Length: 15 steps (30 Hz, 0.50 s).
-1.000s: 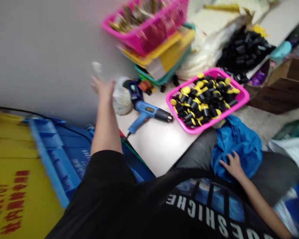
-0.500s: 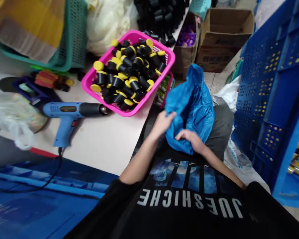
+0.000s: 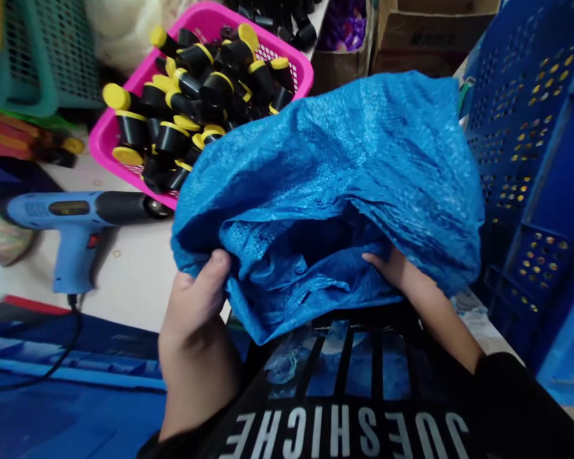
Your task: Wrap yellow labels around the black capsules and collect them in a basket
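Observation:
A crinkled blue woven plastic bag (image 3: 344,146) spreads wide in front of my chest, its mouth gaping toward me. My left hand (image 3: 201,296) grips the bag's edge at the left, thumb on top and fingers hidden beneath the plastic. On the other side my right hand (image 3: 390,264) holds the rim, with the thumb showing and the rest of the fingers covered by the bag. Behind the bag's upper left lies a pink basket (image 3: 106,150) full of black cylindrical pieces with yellow caps (image 3: 132,127), partly covered by the bag.
A blue heat gun (image 3: 76,220) lies on the pale table (image 3: 124,274) at left, its cord trailing down. Blue perforated crates (image 3: 516,159) stand on the right. At the back are cardboard boxes (image 3: 425,38), purple items (image 3: 345,25) and a green basket (image 3: 67,57).
The bag has been lifted closer and spread from a bunched shape into a wide one. My hands have moved apart, and the view has shifted nearer to the bag and basket.

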Each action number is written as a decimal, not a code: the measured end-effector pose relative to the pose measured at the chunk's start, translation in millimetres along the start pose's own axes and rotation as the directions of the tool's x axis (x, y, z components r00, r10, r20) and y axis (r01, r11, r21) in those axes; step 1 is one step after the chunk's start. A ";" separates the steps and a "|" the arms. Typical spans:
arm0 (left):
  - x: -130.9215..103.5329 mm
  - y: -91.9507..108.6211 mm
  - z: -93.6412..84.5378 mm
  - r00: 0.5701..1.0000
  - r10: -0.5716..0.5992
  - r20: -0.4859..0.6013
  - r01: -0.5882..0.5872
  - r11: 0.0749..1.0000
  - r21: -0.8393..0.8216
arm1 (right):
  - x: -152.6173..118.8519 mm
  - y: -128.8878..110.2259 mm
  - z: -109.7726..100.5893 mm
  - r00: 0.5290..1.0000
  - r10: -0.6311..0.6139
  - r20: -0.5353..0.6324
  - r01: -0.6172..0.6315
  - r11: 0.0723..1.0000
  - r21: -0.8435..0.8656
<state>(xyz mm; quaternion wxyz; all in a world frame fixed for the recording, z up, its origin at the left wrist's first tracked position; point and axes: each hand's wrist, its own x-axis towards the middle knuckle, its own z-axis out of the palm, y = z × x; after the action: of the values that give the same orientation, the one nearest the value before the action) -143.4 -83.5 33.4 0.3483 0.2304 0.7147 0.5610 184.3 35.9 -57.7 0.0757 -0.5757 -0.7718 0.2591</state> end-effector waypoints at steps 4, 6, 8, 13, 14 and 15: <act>12.6 2.3 6.6 1.000 0.021 0.017 -0.020 1.000 -0.007 | 1.7 -23.0 -2.7 0.992 -0.054 0.112 0.070 0.986 -0.153; 16.2 3.4 13.2 0.997 0.004 0.078 -0.004 1.000 -0.003 | 0.1 -41.7 -2.1 0.933 -0.123 0.337 0.192 0.965 -0.180; 17.0 3.0 18.3 0.993 -0.009 0.117 0.008 1.000 0.011 | 3.0 -58.4 -8.7 0.803 -0.229 0.550 0.303 0.952 -0.045; 19.2 -3.6 17.7 0.992 -0.011 0.126 -0.002 0.994 0.105 | 45.9 -48.4 -35.2 0.990 -0.138 0.016 0.134 0.980 0.144; 21.6 -7.0 17.7 0.991 -0.009 0.136 -0.006 0.994 0.108 | 54.2 -38.8 -31.0 0.996 -0.051 -0.071 0.059 0.991 0.124; 24.6 -11.9 19.5 0.990 -0.001 0.142 -0.013 0.995 0.098 | 59.3 -29.3 -21.6 0.999 0.015 -0.047 -0.010 0.993 0.119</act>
<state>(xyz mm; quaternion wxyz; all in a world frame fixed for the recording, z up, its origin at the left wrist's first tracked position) -143.9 -56.4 13.6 0.3847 0.2888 0.7145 0.5081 149.0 91.7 -35.7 0.1267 -0.5811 -0.7494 0.2910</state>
